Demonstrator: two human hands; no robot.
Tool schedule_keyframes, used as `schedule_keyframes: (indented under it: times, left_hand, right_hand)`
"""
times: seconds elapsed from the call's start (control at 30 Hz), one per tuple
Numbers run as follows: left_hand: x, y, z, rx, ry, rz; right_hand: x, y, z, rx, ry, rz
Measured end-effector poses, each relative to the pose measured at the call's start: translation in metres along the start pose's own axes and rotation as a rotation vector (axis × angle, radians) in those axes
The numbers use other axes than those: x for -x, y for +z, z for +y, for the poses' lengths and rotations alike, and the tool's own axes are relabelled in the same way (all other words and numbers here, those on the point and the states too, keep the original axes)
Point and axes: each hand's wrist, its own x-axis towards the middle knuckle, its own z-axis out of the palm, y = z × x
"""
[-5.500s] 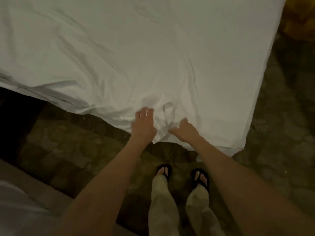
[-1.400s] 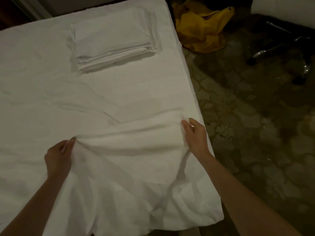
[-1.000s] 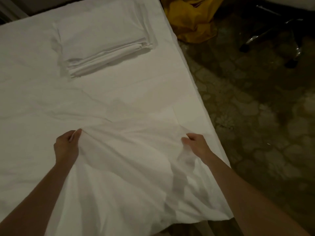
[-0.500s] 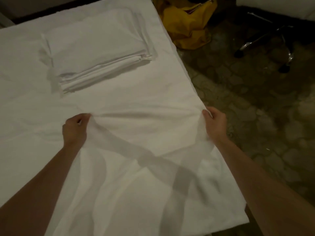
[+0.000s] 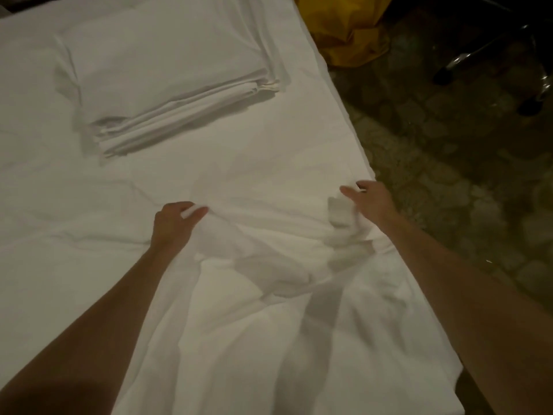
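Observation:
A loose white sheet lies rumpled over the near part of a white-covered bed. My left hand pinches the sheet's far edge between thumb and fingers. My right hand grips the same edge near the bed's right side, where the cloth bunches in folds below the hand. The edge sags slack between the two hands.
A stack of folded white linen rests further up the bed. Right of the bed is dark patterned floor, with a yellow bag at the top and the chrome base of a wheeled chair at the upper right.
Both hands have carried the sheet's edge up the bed. In the last half second the taut edge has gone slack and the cloth has bunched under my right hand.

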Motion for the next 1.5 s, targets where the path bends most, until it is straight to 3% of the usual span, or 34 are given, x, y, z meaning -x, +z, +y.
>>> schedule_keyframes:
  times: [0.17,0.3,0.4,0.5,0.6,0.7,0.93,1.03,1.2,1.27,1.5]
  left_hand:
    - [-0.032,-0.014,0.014,0.079,-0.029,0.108]
    - [-0.057,-0.006,0.037,0.053,0.042,0.104]
    - [-0.068,0.014,0.030,-0.047,0.007,0.103]
    - [-0.073,0.029,0.028,-0.168,-0.055,0.113]
    - [-0.075,0.040,0.045,-0.279,-0.096,0.114]
    - [-0.062,0.057,0.062,-0.312,-0.118,0.124]
    - [0.078,0.147,0.062,-0.548,0.224,0.009]
    - [0.164,0.186,0.054,-0.614,0.315,-0.164]
    - [0.239,0.214,0.078,-0.596,0.356,-0.270]
    - [0.252,0.221,0.083,-0.619,0.363,-0.290]
    - [0.302,0.237,0.079,-0.642,0.338,-0.353]
  right_hand:
    - [-0.022,0.007,-0.024,-0.176,-0.203,0.352]
    - [-0.035,-0.001,-0.015,-0.191,-0.112,0.411]
    - [-0.038,-0.001,0.009,-0.156,0.021,0.277]
    - [-0.028,-0.005,0.028,-0.293,0.162,0.168]
    - [-0.008,-0.019,0.037,-0.401,0.211,0.083]
    - [0.015,-0.031,0.057,-0.294,0.227,-0.064]
    - [0.079,-0.050,0.117,-0.179,0.307,-0.249]
    - [0.096,-0.054,0.135,-0.253,0.315,-0.183]
    - [0.106,-0.054,0.137,-0.379,0.208,0.041]
    - [0.110,-0.057,0.148,-0.407,0.212,0.051]
    - [0.167,-0.075,0.222,-0.081,0.452,-0.548]
